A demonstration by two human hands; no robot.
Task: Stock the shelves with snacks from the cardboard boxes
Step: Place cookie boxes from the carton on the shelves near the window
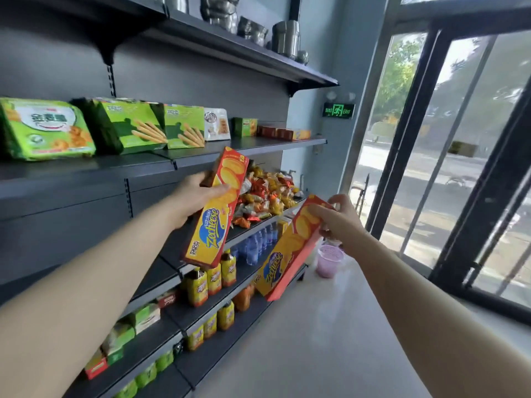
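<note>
Stocking looks partly done. The shelf already carries three green packs, one white bag, one small green box and, at its far end, some red-yellow boxes too small to count. Two Zecheese boxes are not yet placed. The left hand curls its fingers round the left box, which is tilted just below the shelf's front edge. The right hand pinches the right box by its top end, lower and further from the shelf. One candy heap lies below the shelf. No cardboard boxes show.
</note>
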